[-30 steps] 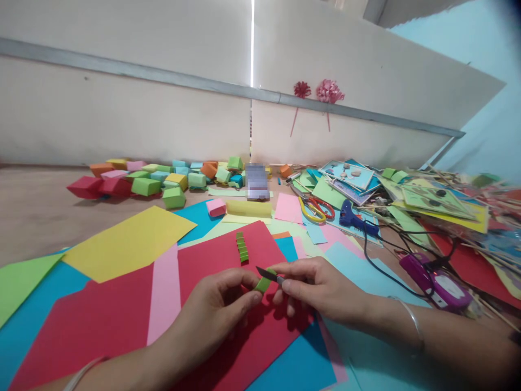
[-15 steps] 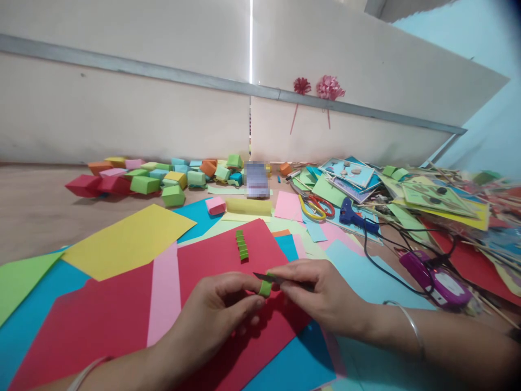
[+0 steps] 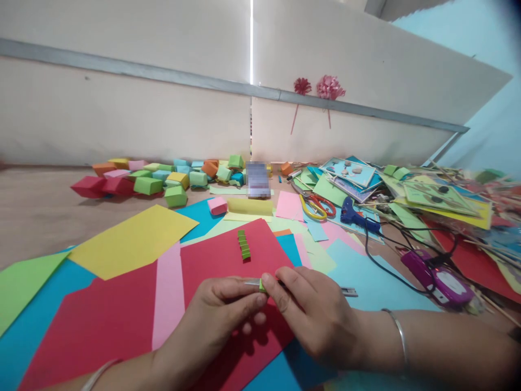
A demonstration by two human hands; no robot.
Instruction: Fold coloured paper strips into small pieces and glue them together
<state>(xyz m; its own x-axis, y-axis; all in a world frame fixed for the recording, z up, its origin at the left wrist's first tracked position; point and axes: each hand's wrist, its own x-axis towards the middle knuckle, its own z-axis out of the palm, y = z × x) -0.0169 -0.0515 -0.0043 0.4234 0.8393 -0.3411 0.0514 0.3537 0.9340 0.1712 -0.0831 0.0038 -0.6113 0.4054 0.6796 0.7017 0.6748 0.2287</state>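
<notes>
My left hand is closed, with thumb and fingers pinching a small folded green paper piece. Closed round a utility knife is my right hand. The knife's thin blade points left by the green piece and along my left fingers, while its metal end sticks out behind the right hand. A right fingertip presses at the green piece, hiding part of it. Beyond both hands, a short row of green folded paper pieces lies on a red sheet.
Yellow paper and other coloured sheets spread around. Paper boxes line the back left. Scissors, a blue glue gun and a purple power strip with black cords lie to the right, beside piled cards and sticks.
My right hand has turned over, knuckles up, and its fingertip has come onto the green paper. The knife blade has shifted left and now lies flatter; my left hand stays nearly in place.
</notes>
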